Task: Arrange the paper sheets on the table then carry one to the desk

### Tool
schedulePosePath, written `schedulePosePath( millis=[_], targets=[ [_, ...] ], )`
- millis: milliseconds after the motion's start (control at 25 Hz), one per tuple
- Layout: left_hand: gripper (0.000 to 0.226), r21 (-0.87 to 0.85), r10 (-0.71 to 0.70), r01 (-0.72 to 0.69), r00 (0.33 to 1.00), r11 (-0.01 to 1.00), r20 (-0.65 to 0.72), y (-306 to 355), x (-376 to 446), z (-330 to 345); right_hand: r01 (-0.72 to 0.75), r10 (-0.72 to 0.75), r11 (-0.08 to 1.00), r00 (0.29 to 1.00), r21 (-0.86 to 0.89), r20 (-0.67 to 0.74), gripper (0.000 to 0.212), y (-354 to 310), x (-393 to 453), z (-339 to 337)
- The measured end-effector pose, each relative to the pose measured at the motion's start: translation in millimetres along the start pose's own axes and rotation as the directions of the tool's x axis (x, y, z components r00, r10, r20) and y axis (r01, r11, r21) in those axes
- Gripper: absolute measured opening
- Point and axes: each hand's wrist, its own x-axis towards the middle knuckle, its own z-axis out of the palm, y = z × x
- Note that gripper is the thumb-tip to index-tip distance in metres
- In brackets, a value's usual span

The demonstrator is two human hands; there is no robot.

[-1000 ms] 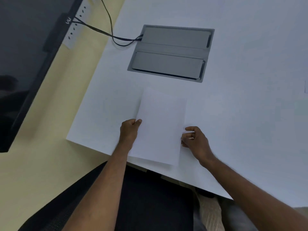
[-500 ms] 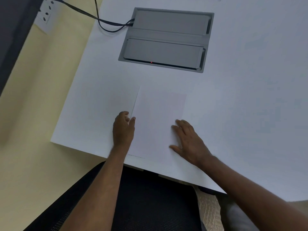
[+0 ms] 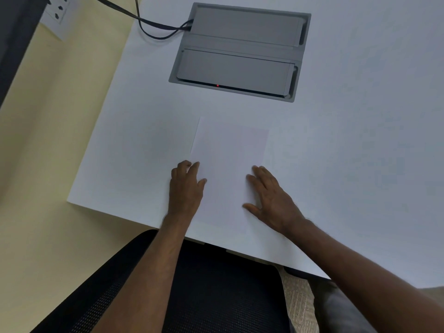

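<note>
Paper sheet (image 3: 228, 169) lies between my flat, empty hands — left hand (image 3: 186, 188) at 9, right hand (image 3: 271, 200) at 3 — long axis toward 12.

You have one paper sheet (image 3: 228, 164), two hands on it, one table (image 3: 360, 140), one cable box (image 3: 240, 51).

A grey cable box (image 3: 239, 51) is set into the top — black cables (image 3: 153, 27) are run to a wall socket (image 3: 56, 10); a black chair (image 3: 216, 289) is seen below.
</note>
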Motion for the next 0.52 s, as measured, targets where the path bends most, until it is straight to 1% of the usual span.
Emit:
schedulePosePath(
  millis=[440, 520],
  targets=[
    [0.056, 0.038, 0.002, -0.003, 1.0, 0.999, 0.02, 2.3, -3.1, -3.0, 0.022, -0.022, 1.0, 1.0, 0.005, -0.001, 0.08, -2.2, -3.3, -4.1],
    [0.058, 0.039, -0.011, 0.011, 1.0, 0.999, -0.017, 6.6, -3.9, -5.8, 0.036, -0.037, 0.999, 0.999, -0.006, -0.025, 0.077, -2.1, -4.5, -8.1]
  ],
)
